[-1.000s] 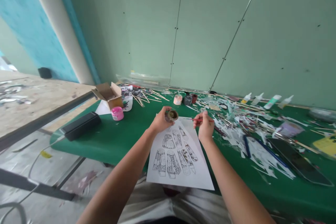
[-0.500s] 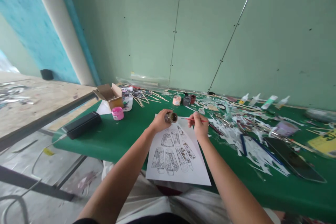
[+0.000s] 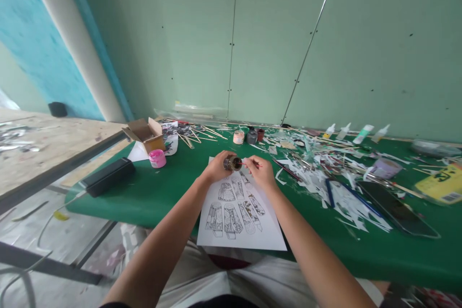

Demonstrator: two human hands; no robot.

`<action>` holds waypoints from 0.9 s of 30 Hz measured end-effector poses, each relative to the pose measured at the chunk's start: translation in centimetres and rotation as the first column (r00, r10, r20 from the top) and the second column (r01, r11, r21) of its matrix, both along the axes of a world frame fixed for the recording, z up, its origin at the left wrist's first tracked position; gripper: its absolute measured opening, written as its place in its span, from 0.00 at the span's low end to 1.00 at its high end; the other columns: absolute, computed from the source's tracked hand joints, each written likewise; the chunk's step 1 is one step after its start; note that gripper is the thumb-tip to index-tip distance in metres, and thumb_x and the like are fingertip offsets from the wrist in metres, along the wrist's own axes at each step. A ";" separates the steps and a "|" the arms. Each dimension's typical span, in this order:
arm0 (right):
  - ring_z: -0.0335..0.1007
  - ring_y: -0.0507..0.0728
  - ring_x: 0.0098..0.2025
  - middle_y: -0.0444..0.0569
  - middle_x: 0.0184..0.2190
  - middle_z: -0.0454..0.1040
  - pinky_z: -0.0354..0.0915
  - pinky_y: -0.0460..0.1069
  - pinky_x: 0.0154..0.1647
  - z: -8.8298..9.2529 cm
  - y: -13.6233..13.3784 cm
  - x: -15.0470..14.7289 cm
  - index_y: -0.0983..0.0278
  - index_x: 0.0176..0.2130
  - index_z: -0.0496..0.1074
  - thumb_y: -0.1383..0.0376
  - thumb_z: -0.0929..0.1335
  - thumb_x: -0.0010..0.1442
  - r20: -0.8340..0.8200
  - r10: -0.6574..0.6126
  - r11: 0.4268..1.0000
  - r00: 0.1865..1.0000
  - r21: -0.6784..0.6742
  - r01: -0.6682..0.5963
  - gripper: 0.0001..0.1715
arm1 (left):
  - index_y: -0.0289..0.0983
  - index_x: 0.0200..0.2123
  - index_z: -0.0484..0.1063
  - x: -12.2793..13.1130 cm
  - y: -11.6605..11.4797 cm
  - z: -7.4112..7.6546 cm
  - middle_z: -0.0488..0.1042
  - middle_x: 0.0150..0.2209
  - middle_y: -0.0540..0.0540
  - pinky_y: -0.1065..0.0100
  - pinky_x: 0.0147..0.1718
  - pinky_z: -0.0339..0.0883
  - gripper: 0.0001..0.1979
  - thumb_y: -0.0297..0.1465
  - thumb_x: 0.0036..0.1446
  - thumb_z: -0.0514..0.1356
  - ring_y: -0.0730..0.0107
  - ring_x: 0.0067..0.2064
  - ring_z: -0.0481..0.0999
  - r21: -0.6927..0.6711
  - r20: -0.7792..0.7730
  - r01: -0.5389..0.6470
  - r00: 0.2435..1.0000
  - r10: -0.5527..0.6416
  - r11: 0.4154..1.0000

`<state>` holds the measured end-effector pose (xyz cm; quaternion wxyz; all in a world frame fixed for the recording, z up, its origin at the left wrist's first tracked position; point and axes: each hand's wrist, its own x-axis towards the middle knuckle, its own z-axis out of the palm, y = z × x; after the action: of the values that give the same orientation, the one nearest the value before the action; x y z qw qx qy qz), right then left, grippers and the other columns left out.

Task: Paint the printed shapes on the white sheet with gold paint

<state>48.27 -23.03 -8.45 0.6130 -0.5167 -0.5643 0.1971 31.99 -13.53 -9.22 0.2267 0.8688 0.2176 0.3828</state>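
Note:
My left hand (image 3: 217, 165) is wrapped round a small dark glass jar (image 3: 228, 163), tilted so that its open mouth faces right and toward me. A thin red brush (image 3: 249, 164) is pinched in my right hand (image 3: 260, 170), its tip at the mouth of the jar. Under both hands lies a white sheet (image 3: 241, 239) printed with black outline drawings of several ornate shapes, a few of them with brownish patches.
Behind the sheet stand small paint jars (image 3: 238, 137). A pink jar (image 3: 157, 158), an open cardboard box (image 3: 156, 143) and a black case (image 3: 110, 176) are at left. Paper scraps (image 3: 346, 204), a dark phone (image 3: 397, 208) and glue bottles (image 3: 363, 134) lie at right.
My right hand has moved left, bringing the brush tip from beside the jar to its mouth. The view has shifted slightly to the right.

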 end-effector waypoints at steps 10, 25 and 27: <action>0.60 0.51 0.17 0.44 0.18 0.70 0.56 0.45 0.19 -0.3 0.0 0.0 0.60 0.19 0.67 0.48 0.65 0.56 -0.012 -0.047 0.999 0.999 0.022 0.047 0.24 | 0.38 0.45 0.68 -0.1 0.0 0.1 0.72 0.44 0.44 0.59 0.45 0.68 0.27 0.20 0.37 0.61 0.58 0.46 0.73 0.000 0.012 0.008 1.000 -0.008 1.000; 0.60 0.51 0.18 0.43 0.18 0.70 0.57 0.45 0.22 -0.7 0.3 0.4 0.61 0.20 0.68 0.50 0.64 0.58 0.098 -0.080 0.996 0.992 0.049 0.076 0.23 | 0.38 0.47 0.68 -0.1 -0.1 0.0 0.71 0.45 0.43 0.60 0.45 0.67 0.27 0.20 0.39 0.61 0.58 0.47 0.72 0.027 0.001 0.034 0.999 -0.034 0.999; 0.60 0.50 0.17 0.43 0.17 0.70 0.57 0.45 0.22 -0.6 0.3 0.4 0.61 0.19 0.67 0.50 0.64 0.58 0.096 -0.090 0.995 0.991 0.055 0.085 0.24 | 0.39 0.46 0.68 0.0 -0.1 0.0 0.71 0.45 0.43 0.60 0.46 0.67 0.27 0.20 0.39 0.61 0.58 0.47 0.72 0.031 0.003 0.035 0.999 -0.035 0.999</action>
<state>48.62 -22.76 -9.08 0.6055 -0.5343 -0.5753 0.1301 31.96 -13.64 -9.18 0.2202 0.8752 0.1960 0.3836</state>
